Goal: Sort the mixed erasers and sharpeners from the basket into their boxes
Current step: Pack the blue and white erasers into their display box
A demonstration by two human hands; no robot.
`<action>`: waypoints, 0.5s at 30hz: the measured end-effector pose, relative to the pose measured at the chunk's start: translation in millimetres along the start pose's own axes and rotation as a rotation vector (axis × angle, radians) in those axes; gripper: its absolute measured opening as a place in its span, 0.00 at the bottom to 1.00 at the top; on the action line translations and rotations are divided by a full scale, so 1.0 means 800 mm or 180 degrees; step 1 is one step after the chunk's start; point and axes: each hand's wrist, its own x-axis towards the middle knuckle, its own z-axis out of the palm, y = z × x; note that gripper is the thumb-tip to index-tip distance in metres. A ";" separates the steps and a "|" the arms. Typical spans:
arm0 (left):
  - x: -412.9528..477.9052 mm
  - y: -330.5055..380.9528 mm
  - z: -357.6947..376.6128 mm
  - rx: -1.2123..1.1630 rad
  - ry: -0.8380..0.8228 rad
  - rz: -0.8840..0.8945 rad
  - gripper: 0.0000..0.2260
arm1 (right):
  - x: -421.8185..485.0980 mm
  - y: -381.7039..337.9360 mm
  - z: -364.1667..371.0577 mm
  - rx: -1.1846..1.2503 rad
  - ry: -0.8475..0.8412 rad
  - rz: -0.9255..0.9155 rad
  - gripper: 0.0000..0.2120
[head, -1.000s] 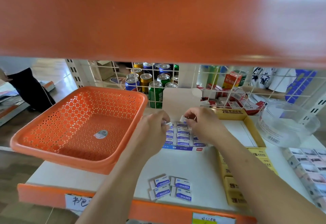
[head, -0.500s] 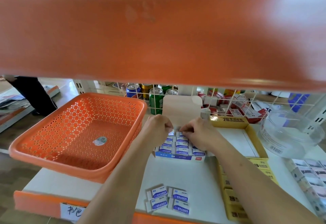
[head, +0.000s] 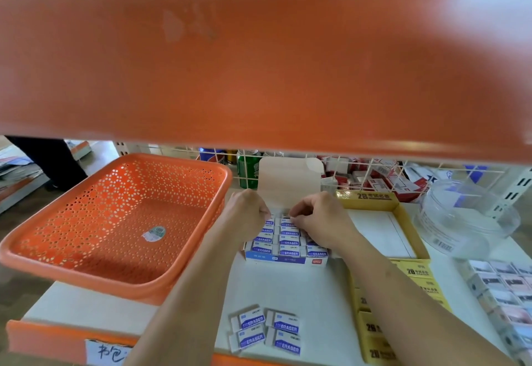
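White shelf board [head: 302,288] in a shop, fronted by an orange lip [head: 43,339] with a handwritten label [head: 108,351]. Overhead, filling the upper view, the blurred orange edge of the next shelf [head: 259,63]. At the back a white wire grid [head: 374,165], drink cans [head: 247,171] behind it. Off to the left, beyond the shelf, brownish floor and a dark-clothed leg [head: 49,161].

On the left of the board, left side out past the board's edge, an orange perforated basket [head: 72,276] with a sticker [head: 154,233] on its bottom. Just right of it the blue-and-white eraser box [head: 276,259], lid flap [head: 289,181] upright, packed with rows of wrapped erasers [head: 289,251]. Left hand [head: 244,216] and right hand [head: 319,219] both over the box's back row, fingers curled, tips close together and down at the erasers there; cannot tell whether either pinches one. Four loose erasers [head: 266,329] flat in a two-by-two block near the front lip, well apart from the box. Right of the box an open yellow 2B carton [head: 371,197], more yellow 2B packs [head: 374,334] in front of it. Then a clear plastic tub [head: 466,219] and rows of small boxed items [head: 506,290]
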 end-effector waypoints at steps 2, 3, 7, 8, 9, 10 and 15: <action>-0.004 -0.001 0.000 0.0067 -0.0037 0.0022 0.16 | 0.000 0.002 -0.001 0.0005 -0.0005 -0.0011 0.03; -0.007 -0.001 0.000 0.0089 -0.0048 0.0038 0.18 | 0.000 0.002 -0.001 0.0002 -0.0005 -0.0019 0.03; -0.015 -0.006 0.001 -0.0033 0.0201 0.0074 0.09 | -0.004 0.002 -0.005 0.0060 -0.0029 -0.0041 0.03; -0.019 -0.008 0.001 -0.0049 0.0268 0.0039 0.08 | -0.005 0.001 -0.005 0.0012 -0.0021 -0.0062 0.03; -0.024 -0.009 0.001 -0.0039 0.0299 0.0038 0.08 | -0.006 0.000 -0.005 -0.0044 0.0024 -0.0095 0.04; -0.027 -0.011 0.002 -0.0018 0.0319 0.0082 0.08 | -0.009 -0.003 -0.006 -0.0104 0.0097 -0.0131 0.05; -0.066 -0.014 0.000 -0.0149 0.0523 0.0623 0.06 | -0.041 -0.026 -0.015 -0.0345 -0.0237 -0.0458 0.02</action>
